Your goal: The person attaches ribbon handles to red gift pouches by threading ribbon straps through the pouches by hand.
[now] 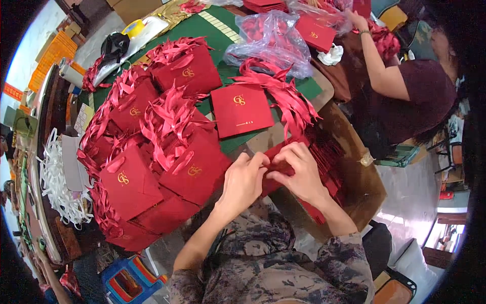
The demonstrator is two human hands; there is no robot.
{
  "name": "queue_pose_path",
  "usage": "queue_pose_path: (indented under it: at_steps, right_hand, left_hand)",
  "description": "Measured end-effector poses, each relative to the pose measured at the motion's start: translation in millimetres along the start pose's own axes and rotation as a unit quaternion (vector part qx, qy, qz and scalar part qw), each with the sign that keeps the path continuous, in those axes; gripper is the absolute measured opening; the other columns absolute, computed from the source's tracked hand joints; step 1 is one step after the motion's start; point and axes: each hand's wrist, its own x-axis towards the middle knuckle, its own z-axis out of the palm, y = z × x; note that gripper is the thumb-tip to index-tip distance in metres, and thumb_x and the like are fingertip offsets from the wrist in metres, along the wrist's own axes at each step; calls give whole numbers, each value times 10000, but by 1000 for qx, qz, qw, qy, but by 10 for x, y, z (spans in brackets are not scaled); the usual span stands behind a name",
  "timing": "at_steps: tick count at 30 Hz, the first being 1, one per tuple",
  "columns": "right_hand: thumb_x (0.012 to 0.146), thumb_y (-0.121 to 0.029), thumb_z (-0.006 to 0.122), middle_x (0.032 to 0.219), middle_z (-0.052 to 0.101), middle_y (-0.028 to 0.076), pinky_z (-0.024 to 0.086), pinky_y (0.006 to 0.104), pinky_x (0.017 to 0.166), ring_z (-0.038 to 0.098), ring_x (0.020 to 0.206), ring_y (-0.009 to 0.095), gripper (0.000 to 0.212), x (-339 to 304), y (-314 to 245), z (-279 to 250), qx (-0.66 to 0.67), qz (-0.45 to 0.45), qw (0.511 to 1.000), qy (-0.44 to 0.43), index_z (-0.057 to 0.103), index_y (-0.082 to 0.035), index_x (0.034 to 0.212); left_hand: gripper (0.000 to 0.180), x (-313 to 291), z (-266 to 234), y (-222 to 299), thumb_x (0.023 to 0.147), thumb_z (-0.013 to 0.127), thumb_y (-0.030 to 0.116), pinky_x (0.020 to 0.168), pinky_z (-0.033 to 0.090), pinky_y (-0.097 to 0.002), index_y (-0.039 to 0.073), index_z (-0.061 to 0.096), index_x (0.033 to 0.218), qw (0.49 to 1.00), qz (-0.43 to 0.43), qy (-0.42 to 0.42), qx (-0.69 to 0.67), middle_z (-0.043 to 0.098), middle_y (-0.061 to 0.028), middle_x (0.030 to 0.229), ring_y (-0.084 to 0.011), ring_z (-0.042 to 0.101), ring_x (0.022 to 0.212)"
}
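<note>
Close together in front of me, both hands work at the top edge of a red paper gift bag (271, 187). My left hand (242, 178) is closed in a pinch at its left side. Thumb and fingers of my right hand (299, 175) curl together on its right side; the exact grip point is hidden behind the fingers. Just beyond them a red gift bag (243, 110) with a gold emblem lies flat, red ribbons (291, 104) trailing over its right. A large pile of red ribboned bags (132, 180) stands to the left of my left hand.
At my right a cardboard box (362, 175) holds a stack of red bags (326, 157). Clear plastic bags (271, 38) lie on the green table (220, 23). White paper strips (63, 177) hang at the left. A co-worker (415, 96) sits at the far right, handling red items.
</note>
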Motion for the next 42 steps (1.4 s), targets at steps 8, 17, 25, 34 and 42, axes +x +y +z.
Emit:
queue_pose_path:
  at_steps: [8,17,25,34,42]
  right_hand:
    - [915,-166,636,908,627,68,436,391,845,564,917,272,130,147,181,-185,-37,-25,991,-126,704,-55,917]
    - [888,-232,671,804,664,97,483,395,749,635,804,282,184,402,454,-186,100,-17,964,-247,722,-55,883]
    - [870,-102,699,796,674,40,483,267,676,616,733,105,99,263,340,78,191,96,972,-95,690,-6,846]
    - [937,-105,657,800,618,-45,435,205,618,545,719,14,80,277,298,53,263,111,956,-62,680,-27,934]
    - [994,-111,589,854,674,17,499,248,739,601,789,75,158,289,747,40,230,168,953,99,694,6,1008]
  left_hand:
    - [248,-30,108,-5,773,626,22,718,526,-372,54,623,1019,980,162,54,100,633,-86,928,-279,569,843]
    - [370,-34,182,-90,738,626,42,759,541,-361,29,622,1108,963,243,54,107,605,-69,1033,-250,570,887]
    - [202,104,160,-33,755,713,-31,709,513,-390,42,645,930,977,158,130,62,642,-98,864,-306,587,797]
    - [125,167,183,17,820,762,80,644,482,-392,39,670,895,985,47,166,-11,637,-93,766,-278,580,712]
    - [97,172,196,-73,842,745,79,601,481,-377,33,661,858,980,57,192,16,658,-88,772,-265,585,682]
